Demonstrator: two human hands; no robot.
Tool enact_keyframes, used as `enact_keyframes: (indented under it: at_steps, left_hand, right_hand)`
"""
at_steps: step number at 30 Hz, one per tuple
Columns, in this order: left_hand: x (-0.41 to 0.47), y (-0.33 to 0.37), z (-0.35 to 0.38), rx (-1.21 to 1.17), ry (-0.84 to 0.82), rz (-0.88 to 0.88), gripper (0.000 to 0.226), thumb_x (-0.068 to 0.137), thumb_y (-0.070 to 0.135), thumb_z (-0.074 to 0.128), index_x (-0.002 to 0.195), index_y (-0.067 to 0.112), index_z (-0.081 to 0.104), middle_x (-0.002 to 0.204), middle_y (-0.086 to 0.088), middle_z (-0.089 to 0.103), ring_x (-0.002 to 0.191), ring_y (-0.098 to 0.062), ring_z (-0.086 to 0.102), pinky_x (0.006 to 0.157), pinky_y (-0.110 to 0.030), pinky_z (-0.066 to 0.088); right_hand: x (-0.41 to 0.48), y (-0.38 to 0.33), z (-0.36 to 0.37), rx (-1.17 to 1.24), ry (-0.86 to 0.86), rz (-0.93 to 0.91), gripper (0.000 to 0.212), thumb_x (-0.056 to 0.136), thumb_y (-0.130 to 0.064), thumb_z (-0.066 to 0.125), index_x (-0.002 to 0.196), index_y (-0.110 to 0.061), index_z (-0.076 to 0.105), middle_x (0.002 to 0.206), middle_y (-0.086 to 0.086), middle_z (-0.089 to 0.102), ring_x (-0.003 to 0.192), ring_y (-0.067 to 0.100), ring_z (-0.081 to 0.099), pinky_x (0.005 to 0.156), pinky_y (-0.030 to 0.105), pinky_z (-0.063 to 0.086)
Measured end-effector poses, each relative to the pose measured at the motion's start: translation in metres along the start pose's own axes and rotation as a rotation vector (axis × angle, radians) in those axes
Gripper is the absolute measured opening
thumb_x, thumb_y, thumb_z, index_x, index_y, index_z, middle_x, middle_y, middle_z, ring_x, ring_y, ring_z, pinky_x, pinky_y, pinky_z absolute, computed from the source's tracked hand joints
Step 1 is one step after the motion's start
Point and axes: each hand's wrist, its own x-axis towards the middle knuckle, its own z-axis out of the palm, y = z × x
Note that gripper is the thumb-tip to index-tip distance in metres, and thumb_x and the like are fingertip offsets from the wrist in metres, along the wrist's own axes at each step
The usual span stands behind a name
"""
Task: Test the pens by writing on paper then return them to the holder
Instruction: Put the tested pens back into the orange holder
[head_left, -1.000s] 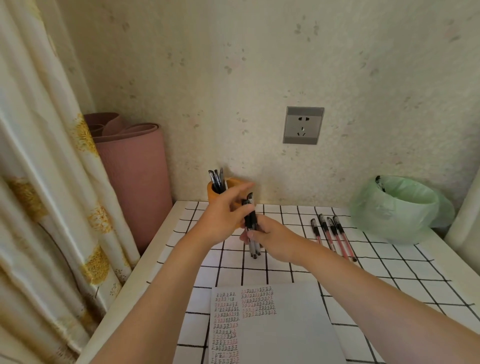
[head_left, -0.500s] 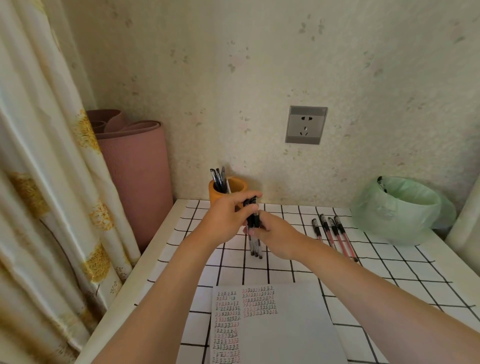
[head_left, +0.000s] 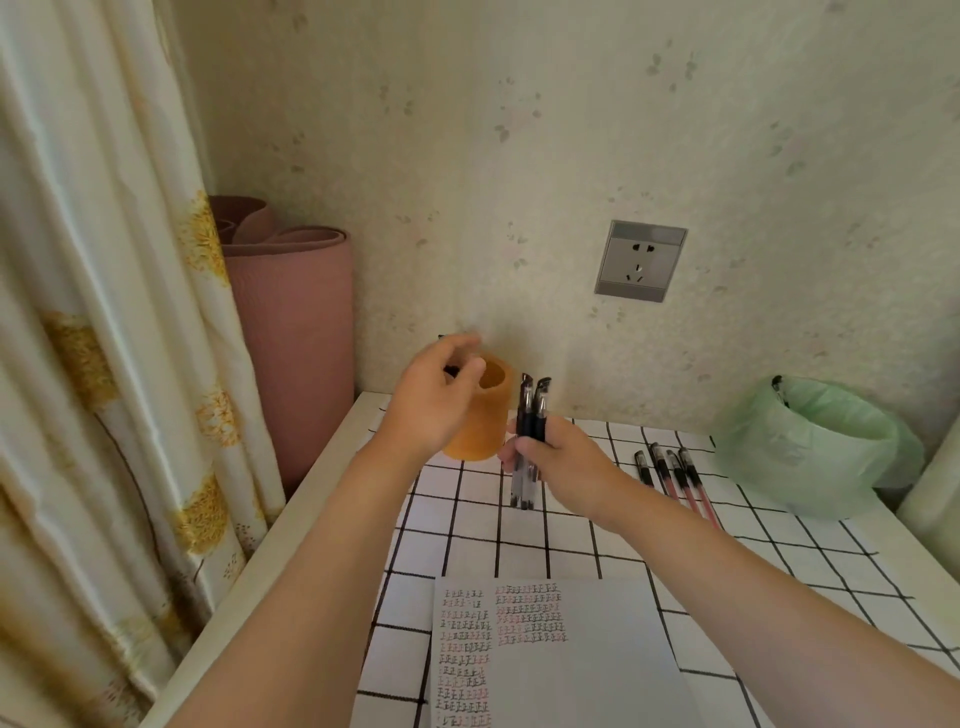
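Return step: my right hand (head_left: 566, 462) grips black pens (head_left: 532, 415) upright beside orange holder (head_left: 483, 421). Left hand (head_left: 431, 400) hovers at rim, fingers curled, hold unclear in blur. Next: feed pens into opening.

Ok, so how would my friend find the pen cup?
Find the grey wall socket, then look down and left to the back of the checked table. The pen holder stands there, by the left hand: the only orange cup, unlike the green bin at the right.
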Motion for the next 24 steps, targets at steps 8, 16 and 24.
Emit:
enact_keyframes:
  at_steps: [8, 16, 24]
  left_hand:
    - [0.021, -0.042, -0.015, 0.167, 0.052, -0.159, 0.059, 0.094, 0.030, 0.063, 0.148, 0.022, 0.040, 0.147, 0.000, 0.039, 0.131, -0.018, 0.043, 0.108, -0.040, 0.041]
    - [0.037, -0.061, -0.001, 0.011, -0.088, -0.191, 0.070, 0.090, 0.022, 0.066, 0.151, 0.024, 0.032, 0.149, 0.001, 0.040, 0.133, -0.021, 0.045, 0.105, -0.039, 0.044]
    - [0.049, -0.065, -0.005, -0.096, -0.176, -0.222, 0.066, 0.086, 0.013, 0.060, 0.142, 0.041, 0.039, 0.130, 0.023, 0.048, 0.119, -0.003, 0.046, 0.085, -0.016, 0.036]
  right_hand:
    - [0.048, -0.065, -0.008, 0.341, 0.228, -0.100, 0.020, 0.104, -0.009, 0.043, 0.121, -0.011, 0.055, 0.105, 0.011, 0.073, 0.091, 0.017, 0.073, 0.076, 0.025, 0.058]
    - [0.111, -0.076, 0.022, 0.213, 0.358, -0.073, 0.022, 0.103, -0.015, 0.049, 0.122, -0.012, 0.058, 0.109, 0.009, 0.072, 0.102, 0.023, 0.068, 0.097, 0.042, 0.052]
    - [0.119, -0.060, 0.025, -0.093, 0.290, -0.155, 0.011, 0.101, -0.023, 0.053, 0.110, -0.023, 0.059, 0.097, -0.005, 0.065, 0.091, 0.013, 0.062, 0.075, 0.024, 0.047]
